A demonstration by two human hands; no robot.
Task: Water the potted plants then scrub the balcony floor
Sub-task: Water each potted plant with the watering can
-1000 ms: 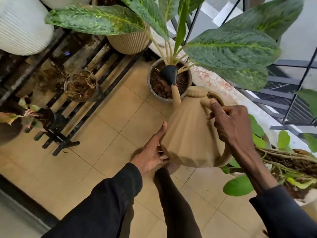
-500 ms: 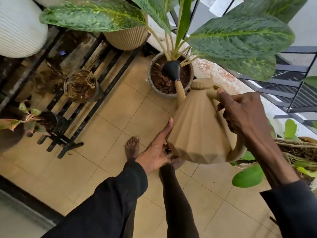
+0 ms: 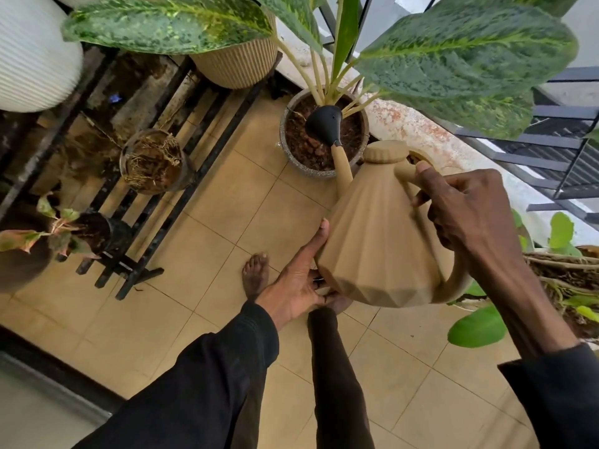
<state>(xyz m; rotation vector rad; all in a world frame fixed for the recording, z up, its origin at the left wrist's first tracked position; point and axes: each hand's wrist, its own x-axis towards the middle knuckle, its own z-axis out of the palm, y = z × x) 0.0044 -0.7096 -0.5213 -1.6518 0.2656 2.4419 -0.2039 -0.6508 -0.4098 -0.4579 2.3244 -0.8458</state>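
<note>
Bare foot [image 3: 256,275] comes into sight on the tiles [image 3: 207,222], just left of the left hand [image 3: 293,286]; a second ago it is hidden. Watering can [image 3: 379,241] drifts rightward in view. Right hand [image 3: 466,215] on its handle rides a little higher.

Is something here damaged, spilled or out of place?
The small pot on the black rack holds only dry, tangled roots and no leaves; it looks dead. The ledge behind the big pot has reddish stains. No spill shows on the floor.
</note>
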